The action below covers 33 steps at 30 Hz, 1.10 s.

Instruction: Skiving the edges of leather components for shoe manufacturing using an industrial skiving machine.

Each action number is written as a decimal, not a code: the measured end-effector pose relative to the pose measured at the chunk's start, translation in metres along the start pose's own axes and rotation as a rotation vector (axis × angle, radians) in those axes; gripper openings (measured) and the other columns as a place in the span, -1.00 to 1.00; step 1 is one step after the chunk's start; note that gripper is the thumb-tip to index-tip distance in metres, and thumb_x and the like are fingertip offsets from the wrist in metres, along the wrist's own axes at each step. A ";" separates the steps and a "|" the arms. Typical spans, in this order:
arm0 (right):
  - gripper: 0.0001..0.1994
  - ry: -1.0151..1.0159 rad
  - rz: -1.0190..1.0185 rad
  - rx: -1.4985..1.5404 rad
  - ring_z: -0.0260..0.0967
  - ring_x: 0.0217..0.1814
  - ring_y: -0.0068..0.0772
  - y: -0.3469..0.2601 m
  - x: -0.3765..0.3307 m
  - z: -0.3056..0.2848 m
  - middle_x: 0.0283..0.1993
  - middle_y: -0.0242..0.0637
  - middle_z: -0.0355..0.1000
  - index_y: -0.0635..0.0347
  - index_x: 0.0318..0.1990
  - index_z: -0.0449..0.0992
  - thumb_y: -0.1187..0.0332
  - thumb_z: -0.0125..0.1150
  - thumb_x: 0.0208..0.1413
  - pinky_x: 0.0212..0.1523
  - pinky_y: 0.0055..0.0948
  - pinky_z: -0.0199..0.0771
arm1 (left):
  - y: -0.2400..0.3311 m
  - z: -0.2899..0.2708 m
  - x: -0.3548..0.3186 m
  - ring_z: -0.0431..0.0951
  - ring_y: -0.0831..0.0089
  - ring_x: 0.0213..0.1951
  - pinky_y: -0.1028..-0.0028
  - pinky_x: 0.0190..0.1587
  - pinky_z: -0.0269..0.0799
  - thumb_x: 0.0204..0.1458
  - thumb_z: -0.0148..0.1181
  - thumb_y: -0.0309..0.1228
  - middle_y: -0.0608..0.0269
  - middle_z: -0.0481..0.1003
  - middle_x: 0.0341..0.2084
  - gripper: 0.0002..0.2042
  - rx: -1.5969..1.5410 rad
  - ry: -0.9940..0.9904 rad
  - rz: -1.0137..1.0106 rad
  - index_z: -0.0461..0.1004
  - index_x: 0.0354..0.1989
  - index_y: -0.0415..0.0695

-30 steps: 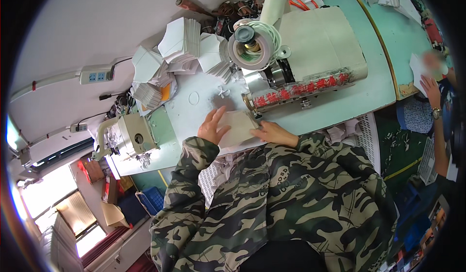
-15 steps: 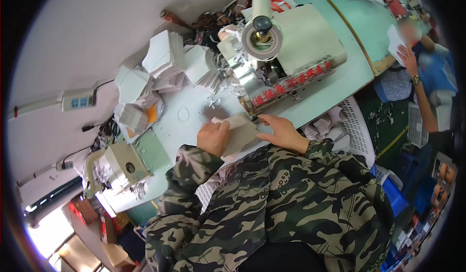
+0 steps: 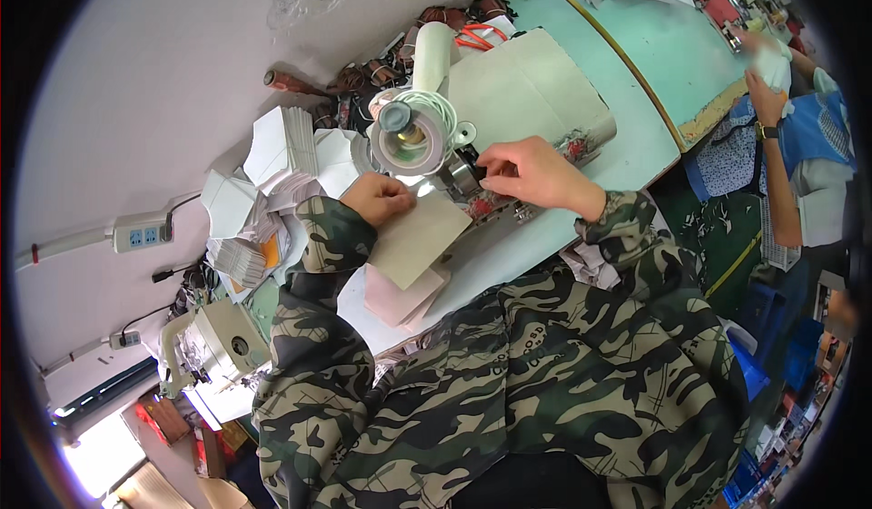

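My left hand [image 3: 380, 200] is closed on the upper edge of a tan flat sheet [image 3: 421, 239], which slopes down toward me from the front of a cream bench machine [image 3: 531, 82]. Under the sheet's lower edge lies a small stack of pale pink cut pieces [image 3: 400, 298] on the white tabletop. My right hand [image 3: 542, 177] is at the machine's front, its thumb and forefinger curled together against a dark part beside a metal roller. What these fingers pinch, if anything, is hidden. Above the roller, a round disc with a dark knob [image 3: 396, 117] sits on the machine.
Stacks of white cut pieces [image 3: 280, 150] stand left of the machine. A second cream machine [image 3: 222, 341] is at the far left, near a wall socket [image 3: 143, 237]. Brown bundles [image 3: 381, 71] line the wall. A co-worker [image 3: 790, 137] works at the right.
Both hands have moved up toward the machine. My left hand has brought the tan sheet along, uncovering the pink pieces. My right fingers have gone from spread to curled. The view has shifted.
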State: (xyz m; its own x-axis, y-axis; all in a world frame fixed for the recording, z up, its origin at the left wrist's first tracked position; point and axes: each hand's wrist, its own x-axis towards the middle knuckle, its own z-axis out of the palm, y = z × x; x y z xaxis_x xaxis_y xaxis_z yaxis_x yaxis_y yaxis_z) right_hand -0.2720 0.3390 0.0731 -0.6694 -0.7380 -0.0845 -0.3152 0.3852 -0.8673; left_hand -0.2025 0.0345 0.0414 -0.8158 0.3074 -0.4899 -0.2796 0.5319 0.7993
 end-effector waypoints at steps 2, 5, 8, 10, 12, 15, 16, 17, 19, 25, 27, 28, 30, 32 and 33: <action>-0.69 -0.030 0.005 -0.131 0.52 -0.34 -0.27 0.000 0.006 -0.023 -0.34 -0.16 0.56 0.27 -0.16 0.53 0.29 0.30 -0.04 -0.26 -0.40 0.48 | 0.049 0.014 0.017 0.51 0.49 -0.47 0.45 -0.28 0.43 -0.02 0.20 -0.35 0.28 0.54 -0.58 -0.80 0.001 0.148 0.166 0.57 -0.40 -0.27; -0.59 -0.168 0.013 -0.221 0.53 -0.25 -0.18 0.000 0.026 -0.040 -0.26 -0.12 0.56 0.28 -0.11 0.52 0.21 0.32 -0.10 -0.17 -0.32 0.48 | 0.054 0.014 0.025 0.50 0.50 -0.48 0.45 -0.31 0.40 -0.05 0.23 -0.33 0.28 0.54 -0.59 -0.80 0.117 0.279 0.249 0.58 -0.40 -0.23; -0.59 -0.200 0.011 -0.194 0.53 -0.25 -0.18 0.002 0.039 -0.038 -0.26 -0.13 0.56 0.29 -0.11 0.51 0.22 0.30 -0.09 -0.17 -0.33 0.49 | 0.016 0.008 0.013 0.43 0.53 -0.55 0.44 -0.38 0.35 -0.06 0.23 -0.33 0.31 0.46 -0.68 -0.82 0.095 0.001 0.025 0.56 -0.49 -0.21; -0.57 -0.288 -0.025 -0.151 0.53 -0.25 -0.17 0.010 0.049 -0.023 -0.27 -0.13 0.56 0.30 -0.08 0.51 0.23 0.31 -0.11 -0.17 -0.34 0.49 | 0.009 0.013 -0.002 0.43 0.53 -0.54 0.43 -0.37 0.36 -0.05 0.22 -0.33 0.30 0.46 -0.66 -0.82 0.065 0.041 -0.041 0.55 -0.44 -0.21; -0.55 -0.287 0.000 -0.172 0.53 -0.26 -0.17 0.004 0.038 -0.034 -0.28 -0.13 0.56 0.30 -0.06 0.51 0.23 0.31 -0.12 -0.18 -0.35 0.49 | 0.033 0.018 0.005 0.43 0.52 -0.53 0.42 -0.37 0.36 -0.03 0.20 -0.34 0.28 0.46 -0.63 -0.82 0.047 0.033 -0.016 0.55 -0.39 -0.22; -0.55 -0.250 0.011 -0.165 0.53 -0.27 -0.17 0.008 0.031 -0.041 -0.30 -0.13 0.56 0.29 -0.05 0.52 0.23 0.31 -0.12 -0.19 -0.34 0.49 | 0.064 0.033 0.022 0.51 0.37 -0.45 0.35 -0.33 0.40 0.00 0.17 -0.37 0.15 0.52 -0.53 -0.79 0.116 0.155 0.070 0.53 -0.23 -0.21; -0.57 -0.312 -0.002 -0.209 0.52 -0.29 -0.18 0.002 0.039 -0.042 -0.31 -0.14 0.56 0.28 -0.08 0.53 0.23 0.31 -0.12 -0.20 -0.35 0.49 | 0.068 0.033 0.022 0.52 0.28 -0.41 0.31 -0.30 0.41 0.02 0.15 -0.38 0.10 0.53 -0.49 -0.77 0.313 0.139 0.160 0.51 -0.18 -0.21; -0.59 -0.371 -0.014 -0.254 0.51 -0.31 -0.18 -0.004 0.046 -0.044 -0.33 -0.14 0.56 0.28 -0.11 0.55 0.24 0.31 -0.12 -0.22 -0.36 0.49 | 0.075 0.032 0.020 0.54 0.18 -0.37 0.27 -0.27 0.42 0.03 0.13 -0.39 0.05 0.54 -0.45 -0.75 0.512 0.119 0.251 0.48 -0.13 -0.20; -0.63 -0.370 -0.007 -0.329 0.50 -0.34 -0.25 -0.004 0.057 -0.051 -0.34 -0.17 0.55 0.27 -0.15 0.56 0.24 0.32 -0.12 -0.23 -0.38 0.47 | 0.082 0.030 0.016 0.53 0.06 -0.31 0.20 -0.21 0.44 0.06 0.09 -0.41 0.01 0.54 -0.42 -0.77 0.390 0.036 0.088 0.48 -0.14 -0.23; -0.80 -0.021 0.052 0.188 0.41 -0.41 -0.60 0.005 -0.032 -0.008 -0.43 -0.32 0.51 0.30 -0.32 0.55 0.35 0.33 -0.04 -0.35 -0.50 0.41 | 0.064 0.069 -0.028 0.50 0.57 -0.65 0.64 -0.68 0.33 0.29 -0.17 -0.19 0.29 0.52 -0.48 -0.63 -0.476 -0.199 -0.119 0.36 0.00 -0.26; -0.81 0.159 0.235 0.300 0.39 -0.45 -0.63 0.009 -0.045 0.021 -0.43 -0.33 0.51 0.31 -0.33 0.55 0.35 0.33 0.00 -0.42 -0.53 0.39 | 0.055 0.070 -0.029 0.48 0.51 -0.68 0.58 -0.69 0.32 0.26 -0.11 -0.22 0.27 0.47 -0.55 -0.69 -0.523 -0.168 -0.144 0.42 -0.23 -0.25; -0.81 0.157 0.238 0.301 0.39 -0.45 -0.63 0.012 -0.051 0.035 -0.43 -0.33 0.51 0.31 -0.33 0.55 0.35 0.33 0.00 -0.42 -0.53 0.39 | 0.044 0.066 -0.025 0.45 0.49 -0.66 0.52 -0.62 0.32 0.22 -0.09 -0.25 0.27 0.45 -0.59 -0.70 -0.332 -0.046 -0.126 0.45 -0.27 -0.26; -0.80 0.044 0.330 0.270 0.44 -0.44 -0.57 0.014 -0.059 0.055 -0.45 -0.23 0.52 0.31 -0.33 0.57 0.33 0.30 -0.01 -0.40 -0.48 0.44 | 0.040 0.061 -0.014 0.37 0.30 -0.63 0.32 -0.50 0.27 0.10 -0.02 -0.29 0.13 0.40 -0.68 -0.70 0.014 0.166 -0.030 0.46 -0.46 -0.31; -0.80 0.017 0.430 0.435 0.45 -0.44 -0.59 0.011 -0.053 0.058 -0.44 -0.24 0.53 0.33 -0.31 0.57 0.35 0.28 0.02 -0.42 -0.53 0.44 | 0.035 0.053 0.002 0.37 0.24 -0.63 0.28 -0.49 0.27 0.10 -0.01 -0.27 0.05 0.39 -0.67 -0.69 0.108 0.208 0.035 0.45 -0.46 -0.33; -0.80 -0.005 0.517 0.604 0.45 -0.43 -0.61 0.009 -0.052 0.059 -0.44 -0.26 0.53 0.35 -0.28 0.57 0.36 0.27 0.05 -0.43 -0.57 0.44 | 0.035 0.050 0.005 0.37 0.17 -0.63 0.25 -0.49 0.26 0.10 0.00 -0.26 -0.02 0.39 -0.67 -0.67 0.213 0.255 0.101 0.44 -0.46 -0.34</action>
State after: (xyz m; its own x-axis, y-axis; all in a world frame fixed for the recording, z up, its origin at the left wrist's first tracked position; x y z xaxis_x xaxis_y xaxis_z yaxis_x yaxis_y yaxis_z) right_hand -0.2007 0.3482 0.0411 -0.6274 -0.5509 -0.5503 0.4553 0.3138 -0.8332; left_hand -0.1909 0.0941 0.0499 -0.9418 0.1741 -0.2875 -0.1009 0.6696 0.7358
